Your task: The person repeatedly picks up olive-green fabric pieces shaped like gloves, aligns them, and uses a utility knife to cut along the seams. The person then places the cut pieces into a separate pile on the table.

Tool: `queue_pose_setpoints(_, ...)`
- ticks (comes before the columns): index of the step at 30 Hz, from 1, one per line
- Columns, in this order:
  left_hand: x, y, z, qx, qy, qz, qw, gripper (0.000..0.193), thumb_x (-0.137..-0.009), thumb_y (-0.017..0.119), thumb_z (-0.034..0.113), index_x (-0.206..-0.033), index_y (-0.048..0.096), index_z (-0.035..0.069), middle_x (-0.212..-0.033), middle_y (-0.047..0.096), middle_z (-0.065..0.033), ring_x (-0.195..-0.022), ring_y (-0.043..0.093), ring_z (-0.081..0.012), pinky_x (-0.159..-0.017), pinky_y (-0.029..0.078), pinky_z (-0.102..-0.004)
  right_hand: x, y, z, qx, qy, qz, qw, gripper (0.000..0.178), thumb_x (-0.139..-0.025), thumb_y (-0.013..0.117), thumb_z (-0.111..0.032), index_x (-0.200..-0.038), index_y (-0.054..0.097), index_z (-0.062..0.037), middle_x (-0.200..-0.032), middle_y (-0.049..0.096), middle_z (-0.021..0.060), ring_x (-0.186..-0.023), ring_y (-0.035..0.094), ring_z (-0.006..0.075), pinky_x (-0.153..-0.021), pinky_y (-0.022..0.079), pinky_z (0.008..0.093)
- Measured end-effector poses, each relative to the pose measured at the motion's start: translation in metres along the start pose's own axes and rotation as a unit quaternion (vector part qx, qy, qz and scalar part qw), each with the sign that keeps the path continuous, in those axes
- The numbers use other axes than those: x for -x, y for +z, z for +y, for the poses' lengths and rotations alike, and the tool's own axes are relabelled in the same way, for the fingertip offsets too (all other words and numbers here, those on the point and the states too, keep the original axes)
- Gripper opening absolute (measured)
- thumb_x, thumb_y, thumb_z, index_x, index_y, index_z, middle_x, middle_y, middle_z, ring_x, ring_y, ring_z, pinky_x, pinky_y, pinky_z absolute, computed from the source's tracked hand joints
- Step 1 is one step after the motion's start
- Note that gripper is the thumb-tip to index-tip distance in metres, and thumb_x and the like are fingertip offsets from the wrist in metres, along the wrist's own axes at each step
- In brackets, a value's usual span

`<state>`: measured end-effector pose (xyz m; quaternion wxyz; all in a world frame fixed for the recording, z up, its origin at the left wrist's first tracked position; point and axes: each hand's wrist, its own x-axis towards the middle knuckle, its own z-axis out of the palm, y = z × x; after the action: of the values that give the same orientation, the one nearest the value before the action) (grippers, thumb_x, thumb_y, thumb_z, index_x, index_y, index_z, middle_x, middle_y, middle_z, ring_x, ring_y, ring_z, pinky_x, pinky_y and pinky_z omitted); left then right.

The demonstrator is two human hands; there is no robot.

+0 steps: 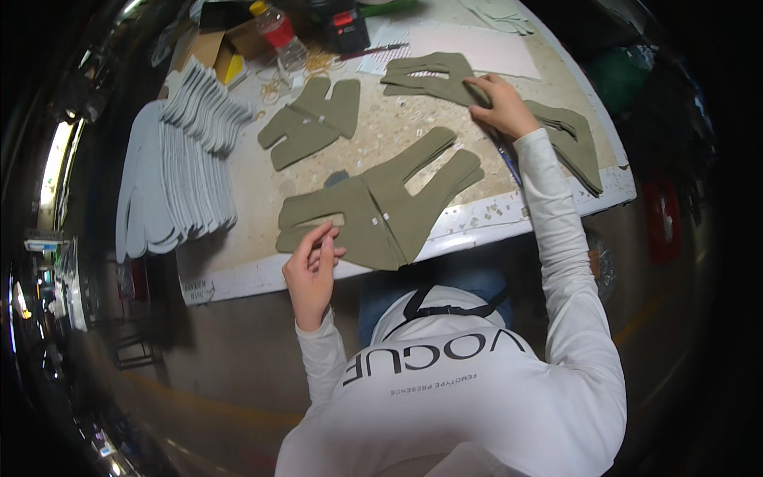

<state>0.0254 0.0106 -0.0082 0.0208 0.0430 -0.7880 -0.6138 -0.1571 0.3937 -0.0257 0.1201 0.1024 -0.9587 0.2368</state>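
My left hand [312, 269] is at the near edge of the table. Its slightly bent fingers, apart and holding nothing I can see, lie by the slot of a stacked olive-green cut fabric piece [350, 208]. Small white tags sit on this two-part stack. My right hand [502, 107] reaches to the far right, thumb and index finger apart. Its fingertips touch the right end of another olive fabric stack [429, 73]. More olive pieces [568, 131] lie under and beside my right wrist. A smaller tagged olive pair [314, 119] rests farther back, left of centre.
A tall row of light grey cut pieces [179, 171] stands at the left. Behind are a bottle with a red label [278, 36], a cardboard box [203, 48], a black-and-red device [343, 28], rubber bands [318, 63] and a pen [372, 52]. Small scraps [493, 213] dot the table.
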Motion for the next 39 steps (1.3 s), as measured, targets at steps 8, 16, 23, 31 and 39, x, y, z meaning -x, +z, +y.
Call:
queue_pose_setpoints(8, -0.008, -0.021, 0.019, -0.202, 0.209, -0.076, 0.954, 0.017, -0.084, 0.070, 0.002, -0.101, 0.072, 0.004, -0.091, 0.071, -0.0087, -0.071, 0.068, -0.0137, -0.063, 0.054, -0.0245, 0.024, -0.024, -0.049, -0.033, -0.153, 0.107, 0.982, 0.036, -0.080, 0.072, -0.017, -0.114, 0.067, -0.0067, -0.105, 0.062, 0.0161, -0.099, 0.061, 0.0337, -0.089, 0.049, 0.0395)
queue_pose_setpoints(16, -0.006, 0.002, 0.005, -0.213, 0.268, -0.187, 0.921, 0.029, -0.067, 0.083, 0.009, -0.094, 0.074, 0.008, -0.094, 0.066, -0.0040, -0.086, 0.062, -0.0226, -0.073, 0.052, -0.0324, 0.115, -0.012, -0.144, -0.165, -0.259, -0.149, 0.940, 0.027, -0.074, 0.074, -0.010, -0.099, 0.067, -0.0056, -0.096, 0.058, 0.0099, -0.095, 0.057, 0.0298, -0.082, 0.049, 0.0400)
queue_pose_setpoints(23, -0.005, 0.002, 0.000, -0.139, 0.214, -0.071, 0.964, 0.013, -0.079, 0.073, 0.001, -0.093, 0.072, 0.001, -0.087, 0.071, -0.0086, -0.078, 0.068, -0.0196, -0.070, 0.053, -0.0275, 0.135, 0.014, -0.146, -0.226, -0.187, -0.086, 0.952, 0.021, -0.077, 0.074, -0.008, -0.097, 0.070, -0.0059, -0.095, 0.060, 0.0087, -0.089, 0.057, 0.0270, -0.078, 0.049, 0.0365)
queue_pose_setpoints(31, 0.014, 0.006, 0.005, -0.064, 0.174, 0.043, 0.982, 0.011, -0.084, 0.070, 0.000, -0.094, 0.071, -0.001, -0.087, 0.072, -0.0090, -0.080, 0.069, -0.0147, -0.073, 0.053, -0.0259, 0.134, 0.024, -0.139, -0.283, -0.132, -0.066, 0.948, 0.007, -0.083, 0.069, -0.007, -0.088, 0.070, -0.0011, -0.087, 0.065, 0.0077, -0.081, 0.060, 0.0241, -0.070, 0.048, 0.0321)
queue_pose_setpoints(39, -0.002, 0.029, 0.016, 0.221, -0.048, -0.115, 0.967, 0.038, -0.098, 0.058, 0.017, -0.132, 0.051, 0.001, -0.102, 0.068, -0.0132, -0.083, 0.068, -0.0153, -0.073, 0.055, -0.0259, 0.143, 0.017, -0.166, -0.358, -0.036, 0.060, 0.931, 0.005, -0.087, 0.063, -0.001, -0.088, 0.064, 0.0037, -0.088, 0.062, 0.0122, -0.076, 0.061, 0.0193, -0.068, 0.048, 0.0281)
